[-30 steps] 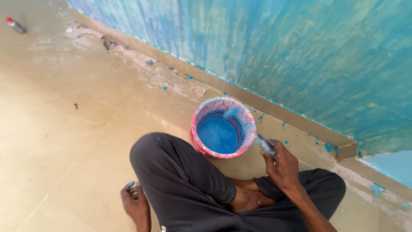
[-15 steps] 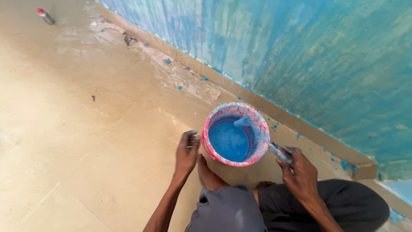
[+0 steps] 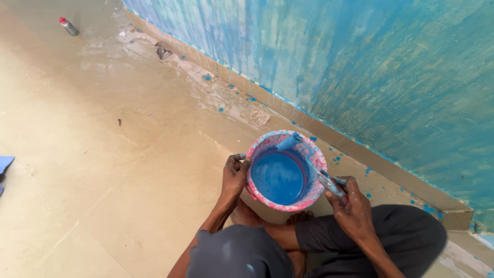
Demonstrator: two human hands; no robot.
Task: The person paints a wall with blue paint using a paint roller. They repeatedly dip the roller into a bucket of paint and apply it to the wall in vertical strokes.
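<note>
L hand (image 3: 235,175) grips paint bucket (image 3: 286,178) rim; R hand (image 3: 351,206) holds brush (image 3: 310,162).

Pink-spattered bucket (image 3: 286,177) upright on floor, blue paint inside; brush (image 3: 311,163) across rim.

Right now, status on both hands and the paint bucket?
Left hand grips rim of pink-spattered round bucket of blue paint. Right hand holds paint-smeared brush, tip on far rim. Nothing obstructing.

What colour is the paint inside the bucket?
Bright blue paint, in a pink-and-blue spattered bucket; the head view shows it.
</note>
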